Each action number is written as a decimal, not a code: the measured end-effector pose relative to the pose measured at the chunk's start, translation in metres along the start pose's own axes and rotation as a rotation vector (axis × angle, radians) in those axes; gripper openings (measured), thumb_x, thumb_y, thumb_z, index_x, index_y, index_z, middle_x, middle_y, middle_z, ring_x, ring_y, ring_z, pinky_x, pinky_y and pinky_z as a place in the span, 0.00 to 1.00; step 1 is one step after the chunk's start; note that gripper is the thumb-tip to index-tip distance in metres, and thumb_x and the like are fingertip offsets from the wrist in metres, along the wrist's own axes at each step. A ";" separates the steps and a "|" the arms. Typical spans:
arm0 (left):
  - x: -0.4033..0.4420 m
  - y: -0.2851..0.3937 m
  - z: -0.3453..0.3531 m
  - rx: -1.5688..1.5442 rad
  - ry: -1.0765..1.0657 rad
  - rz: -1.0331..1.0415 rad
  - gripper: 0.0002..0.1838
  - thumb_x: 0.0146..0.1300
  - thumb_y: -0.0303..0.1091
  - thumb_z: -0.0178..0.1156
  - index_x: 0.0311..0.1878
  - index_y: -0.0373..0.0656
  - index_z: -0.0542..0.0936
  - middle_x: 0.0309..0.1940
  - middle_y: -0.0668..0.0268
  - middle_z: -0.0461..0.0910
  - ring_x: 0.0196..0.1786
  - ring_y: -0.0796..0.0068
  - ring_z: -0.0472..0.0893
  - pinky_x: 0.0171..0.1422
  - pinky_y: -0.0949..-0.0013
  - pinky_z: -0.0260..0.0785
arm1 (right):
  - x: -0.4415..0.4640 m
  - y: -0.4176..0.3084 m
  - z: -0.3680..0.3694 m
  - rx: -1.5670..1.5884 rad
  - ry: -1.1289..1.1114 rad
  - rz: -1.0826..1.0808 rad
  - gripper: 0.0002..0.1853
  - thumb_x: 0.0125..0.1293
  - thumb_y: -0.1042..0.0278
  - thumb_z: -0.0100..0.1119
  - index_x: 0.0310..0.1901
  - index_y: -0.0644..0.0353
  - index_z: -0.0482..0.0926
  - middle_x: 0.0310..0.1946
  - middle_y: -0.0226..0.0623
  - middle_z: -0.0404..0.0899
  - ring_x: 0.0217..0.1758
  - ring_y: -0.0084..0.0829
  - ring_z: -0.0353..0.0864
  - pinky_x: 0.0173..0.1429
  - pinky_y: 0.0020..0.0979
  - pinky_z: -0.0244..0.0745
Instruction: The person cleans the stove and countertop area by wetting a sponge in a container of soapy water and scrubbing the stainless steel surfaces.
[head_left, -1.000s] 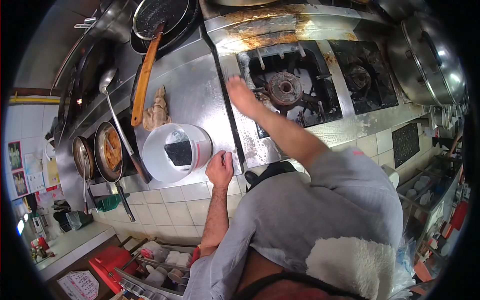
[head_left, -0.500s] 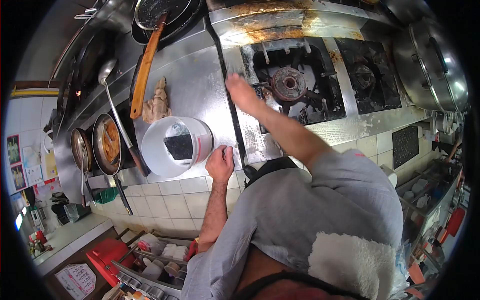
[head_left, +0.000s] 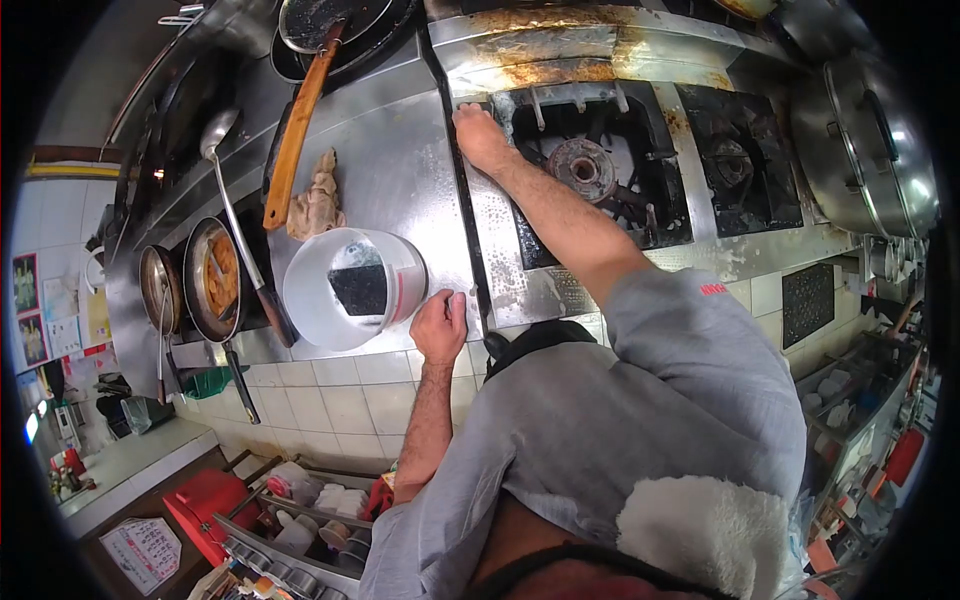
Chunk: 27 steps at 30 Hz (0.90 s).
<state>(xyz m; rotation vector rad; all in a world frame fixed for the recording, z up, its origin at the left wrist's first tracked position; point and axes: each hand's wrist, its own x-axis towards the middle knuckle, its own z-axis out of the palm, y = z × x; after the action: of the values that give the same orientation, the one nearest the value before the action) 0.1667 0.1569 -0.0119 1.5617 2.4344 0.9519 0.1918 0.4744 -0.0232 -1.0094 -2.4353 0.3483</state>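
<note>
My left hand [head_left: 439, 326] rests at the front edge of the steel counter [head_left: 400, 160], fingers curled, right beside a white bucket [head_left: 405, 280]. Inside the bucket is a dark rectangular shape [head_left: 358, 291]. Further back, my right hand [head_left: 480, 136] is closed over the left border of the stove, near the black burner grate [head_left: 640, 150]. What either hand holds, if anything, is hidden. A crumpled brown cloth [head_left: 317, 200] lies behind the bucket.
Two pans, one with orange food [head_left: 218, 275], and a long ladle [head_left: 235, 210] are at the left. A wooden-handled pan [head_left: 300, 140] lies behind the bucket. A large steel pot [head_left: 870, 150] stands at the right, past a second burner [head_left: 735, 160].
My right hand has moved back along the stove's left border, away from my body. My left hand has stayed beside the bucket. The view has shifted slightly.
</note>
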 end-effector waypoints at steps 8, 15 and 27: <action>0.000 0.002 -0.003 -0.005 -0.014 -0.014 0.10 0.57 0.39 0.63 0.34 0.42 0.80 0.17 0.64 0.73 0.19 0.65 0.73 0.26 0.63 0.64 | -0.058 -0.016 -0.005 0.080 0.110 -0.138 0.09 0.57 0.75 0.45 0.35 0.66 0.77 0.38 0.48 0.75 0.47 0.44 0.72 0.50 0.42 0.67; -0.001 -0.002 0.000 -0.012 -0.003 0.005 0.09 0.58 0.38 0.63 0.35 0.42 0.80 0.17 0.65 0.74 0.20 0.68 0.73 0.26 0.66 0.64 | -0.060 -0.021 -0.010 -0.006 0.115 -0.111 0.08 0.55 0.76 0.46 0.34 0.67 0.76 0.38 0.49 0.74 0.46 0.45 0.71 0.51 0.42 0.67; 0.002 0.003 -0.002 -0.006 0.001 0.014 0.09 0.58 0.39 0.62 0.34 0.43 0.80 0.16 0.66 0.71 0.18 0.68 0.71 0.24 0.64 0.62 | -0.057 -0.018 -0.015 0.040 0.085 -0.118 0.08 0.54 0.77 0.48 0.33 0.66 0.76 0.37 0.46 0.75 0.47 0.43 0.72 0.53 0.40 0.69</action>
<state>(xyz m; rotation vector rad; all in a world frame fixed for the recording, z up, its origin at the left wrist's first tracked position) 0.1672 0.1583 -0.0081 1.5782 2.4223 0.9615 0.2244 0.4220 -0.0219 -0.8426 -2.3890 0.3061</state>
